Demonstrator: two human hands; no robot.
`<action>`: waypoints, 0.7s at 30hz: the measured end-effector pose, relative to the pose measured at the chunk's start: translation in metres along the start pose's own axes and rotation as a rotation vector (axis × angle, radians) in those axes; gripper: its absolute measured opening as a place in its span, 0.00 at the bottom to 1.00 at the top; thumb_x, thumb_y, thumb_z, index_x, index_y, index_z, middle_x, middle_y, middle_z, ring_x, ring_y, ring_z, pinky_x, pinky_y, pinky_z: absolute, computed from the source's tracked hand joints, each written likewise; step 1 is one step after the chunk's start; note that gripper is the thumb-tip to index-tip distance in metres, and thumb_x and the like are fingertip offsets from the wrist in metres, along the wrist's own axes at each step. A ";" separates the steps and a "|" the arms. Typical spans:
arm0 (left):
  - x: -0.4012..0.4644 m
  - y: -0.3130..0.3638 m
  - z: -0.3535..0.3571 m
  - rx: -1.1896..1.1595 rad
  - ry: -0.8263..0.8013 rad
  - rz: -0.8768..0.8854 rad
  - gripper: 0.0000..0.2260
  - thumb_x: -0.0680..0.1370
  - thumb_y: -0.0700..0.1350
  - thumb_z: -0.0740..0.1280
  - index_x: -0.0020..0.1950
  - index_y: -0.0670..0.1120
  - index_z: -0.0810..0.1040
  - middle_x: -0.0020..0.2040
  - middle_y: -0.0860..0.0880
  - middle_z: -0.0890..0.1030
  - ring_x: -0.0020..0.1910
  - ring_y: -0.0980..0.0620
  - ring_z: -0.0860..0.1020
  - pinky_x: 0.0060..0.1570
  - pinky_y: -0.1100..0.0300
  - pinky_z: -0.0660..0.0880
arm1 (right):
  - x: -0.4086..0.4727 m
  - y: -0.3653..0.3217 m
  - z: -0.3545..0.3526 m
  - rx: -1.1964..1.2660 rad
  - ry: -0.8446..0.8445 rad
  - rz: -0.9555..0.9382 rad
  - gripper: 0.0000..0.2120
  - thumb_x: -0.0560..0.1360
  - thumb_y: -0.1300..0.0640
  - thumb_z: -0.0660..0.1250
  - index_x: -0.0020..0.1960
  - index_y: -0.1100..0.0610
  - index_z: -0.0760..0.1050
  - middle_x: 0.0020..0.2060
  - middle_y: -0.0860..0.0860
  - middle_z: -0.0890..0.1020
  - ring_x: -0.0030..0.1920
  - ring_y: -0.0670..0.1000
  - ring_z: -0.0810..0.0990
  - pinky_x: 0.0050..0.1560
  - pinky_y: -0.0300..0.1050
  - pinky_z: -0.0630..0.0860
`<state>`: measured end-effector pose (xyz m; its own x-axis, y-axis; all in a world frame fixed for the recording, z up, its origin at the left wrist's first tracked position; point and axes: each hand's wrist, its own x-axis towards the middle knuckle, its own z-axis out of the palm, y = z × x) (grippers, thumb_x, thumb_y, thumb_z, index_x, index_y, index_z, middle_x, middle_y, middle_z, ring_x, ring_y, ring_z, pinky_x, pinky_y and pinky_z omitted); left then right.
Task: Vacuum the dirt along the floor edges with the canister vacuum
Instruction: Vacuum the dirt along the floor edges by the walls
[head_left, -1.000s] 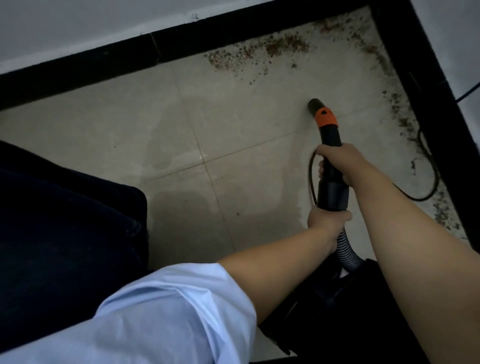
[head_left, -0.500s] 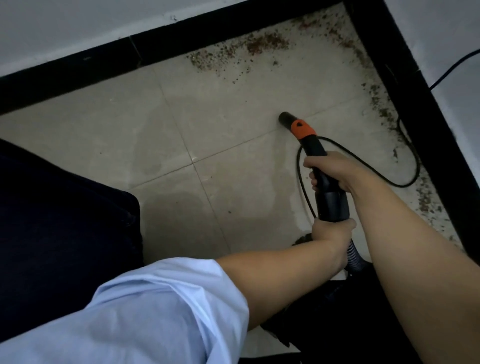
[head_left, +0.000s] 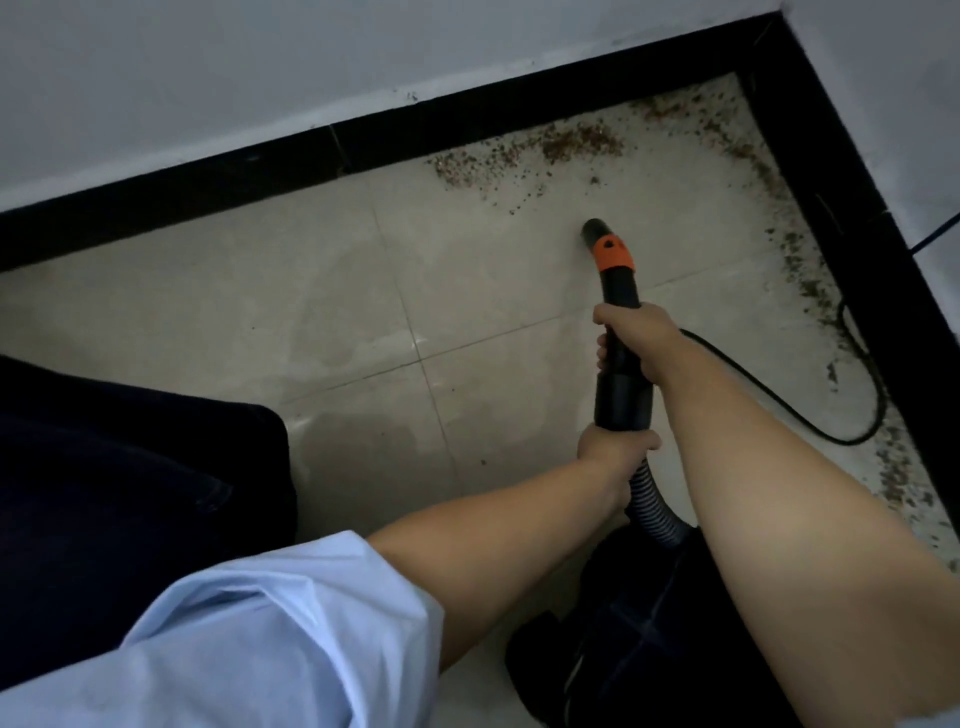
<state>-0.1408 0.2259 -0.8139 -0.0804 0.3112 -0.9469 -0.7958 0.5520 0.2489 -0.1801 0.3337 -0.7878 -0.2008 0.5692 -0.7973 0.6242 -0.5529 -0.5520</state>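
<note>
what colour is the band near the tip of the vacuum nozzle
Orange: the band on the black nozzle, seen in the head view.

two hands, one vacuum nozzle, one cord

You stand in the corner of an indoor room, likely a home or office. Pale floor tiles meet a black skirting board under plain white walls, and a power cord loops across the floor.
</note>
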 end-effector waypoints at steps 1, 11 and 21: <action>-0.005 -0.002 0.002 -0.009 0.013 0.011 0.20 0.67 0.34 0.71 0.59 0.37 0.77 0.52 0.40 0.80 0.51 0.42 0.79 0.54 0.48 0.78 | -0.001 -0.001 -0.001 -0.034 -0.063 0.007 0.06 0.74 0.63 0.65 0.42 0.60 0.68 0.29 0.55 0.72 0.25 0.51 0.72 0.26 0.41 0.74; 0.009 0.016 -0.033 -0.078 0.042 0.054 0.18 0.70 0.35 0.72 0.60 0.37 0.77 0.56 0.38 0.80 0.56 0.41 0.79 0.56 0.49 0.77 | 0.008 -0.011 0.044 -0.080 -0.176 -0.064 0.04 0.74 0.63 0.65 0.43 0.59 0.69 0.29 0.55 0.73 0.25 0.51 0.72 0.26 0.40 0.73; 0.013 0.051 -0.005 0.151 -0.091 0.091 0.07 0.71 0.33 0.70 0.44 0.42 0.74 0.37 0.46 0.73 0.38 0.50 0.72 0.37 0.60 0.71 | 0.041 -0.027 -0.008 0.150 0.068 -0.001 0.05 0.73 0.62 0.66 0.42 0.60 0.69 0.29 0.54 0.74 0.20 0.48 0.73 0.23 0.38 0.74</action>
<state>-0.1854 0.2546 -0.8143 -0.0879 0.4297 -0.8987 -0.6881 0.6261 0.3667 -0.1997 0.3766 -0.8034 -0.1472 0.6070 -0.7810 0.5029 -0.6340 -0.5875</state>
